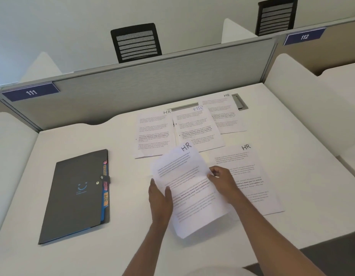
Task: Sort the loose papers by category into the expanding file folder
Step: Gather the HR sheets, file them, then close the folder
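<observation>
A sheet marked HR (189, 188) is lifted off the white desk (123, 146) and tilted. My left hand (160, 198) grips its left edge, and my right hand (222, 182) pinches its right edge. Several other printed sheets marked HR lie flat: one (250, 176) under my right arm, and three further back (153, 134), (198, 128), (224, 114). The dark grey expanding file folder (77, 196) lies closed on the left, snap strap fastened, with coloured tabs showing along its right edge, one labelled HR (105, 199).
A grey partition (152, 82) with labels 111 and 112 closes the far side of the desk. White side dividers stand at left and right. A metal cable slot (239, 101) sits behind the far papers. Two black mesh chairs stand beyond the partition.
</observation>
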Tool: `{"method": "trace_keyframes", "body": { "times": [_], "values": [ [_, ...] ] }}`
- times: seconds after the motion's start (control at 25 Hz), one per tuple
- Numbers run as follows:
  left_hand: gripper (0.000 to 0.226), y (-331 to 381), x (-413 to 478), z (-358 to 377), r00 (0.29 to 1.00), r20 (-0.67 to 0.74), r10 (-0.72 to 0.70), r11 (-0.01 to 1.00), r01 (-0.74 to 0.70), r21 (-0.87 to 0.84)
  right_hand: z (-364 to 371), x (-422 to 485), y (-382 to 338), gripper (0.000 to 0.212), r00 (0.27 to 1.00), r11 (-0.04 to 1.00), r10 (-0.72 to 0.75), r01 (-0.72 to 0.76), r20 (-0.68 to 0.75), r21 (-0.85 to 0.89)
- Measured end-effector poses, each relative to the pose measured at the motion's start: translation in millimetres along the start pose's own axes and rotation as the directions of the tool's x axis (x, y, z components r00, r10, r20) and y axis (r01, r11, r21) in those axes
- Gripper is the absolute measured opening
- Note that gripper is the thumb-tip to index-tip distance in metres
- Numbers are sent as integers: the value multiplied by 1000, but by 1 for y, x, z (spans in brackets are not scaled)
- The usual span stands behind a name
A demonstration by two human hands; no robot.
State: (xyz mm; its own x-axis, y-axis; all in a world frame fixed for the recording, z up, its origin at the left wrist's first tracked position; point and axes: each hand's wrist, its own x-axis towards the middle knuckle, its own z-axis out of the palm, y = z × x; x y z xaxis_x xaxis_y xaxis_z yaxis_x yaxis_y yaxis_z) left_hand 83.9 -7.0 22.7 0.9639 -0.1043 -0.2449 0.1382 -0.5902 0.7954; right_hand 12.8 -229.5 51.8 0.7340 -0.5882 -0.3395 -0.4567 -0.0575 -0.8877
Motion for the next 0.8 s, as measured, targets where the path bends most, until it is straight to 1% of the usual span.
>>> {"method": "trace_keyframes", "body": {
  "times": [0.04,0.08,0.12,0.16,0.2,0.36,0.48,0.56,0.72,0.8],
  "values": [
    [65,7,3,2,997,19,-71,993,73,-90,-11,1,-2,6,1000,999,13,-13,-14,31],
    [55,14,5,5,991,51,-127,975,135,-176,-21,2,-3,6,1000,998,21,-20,-22,51],
    [39,21,8,10,983,91,-158,951,177,-254,-29,2,-2,8,999,997,25,-23,-26,67],
    [23,28,9,14,979,122,-166,932,196,-306,-36,3,-1,9,999,997,24,-21,-35,70],
    [15,36,10,21,978,137,-154,924,192,-330,-44,3,0,9,998,998,21,-17,-59,59],
    [16,62,2,50,970,205,-133,943,188,-275,-76,9,11,4,976,997,5,-23,-217,-77],
    [12,74,-5,80,964,239,-113,964,165,-208,-107,14,18,4,948,987,44,-91,-316,-136],
    [2,83,-12,96,965,243,-99,971,147,-191,-128,17,26,5,932,976,61,-130,-357,-173],
    [9,99,-25,129,976,193,-96,979,128,-160,-152,22,45,8,912,939,86,-208,-401,-273],
    [18,102,-29,143,976,187,-108,983,133,-126,-156,23,54,10,912,911,82,-233,-402,-341]
  ]
}}
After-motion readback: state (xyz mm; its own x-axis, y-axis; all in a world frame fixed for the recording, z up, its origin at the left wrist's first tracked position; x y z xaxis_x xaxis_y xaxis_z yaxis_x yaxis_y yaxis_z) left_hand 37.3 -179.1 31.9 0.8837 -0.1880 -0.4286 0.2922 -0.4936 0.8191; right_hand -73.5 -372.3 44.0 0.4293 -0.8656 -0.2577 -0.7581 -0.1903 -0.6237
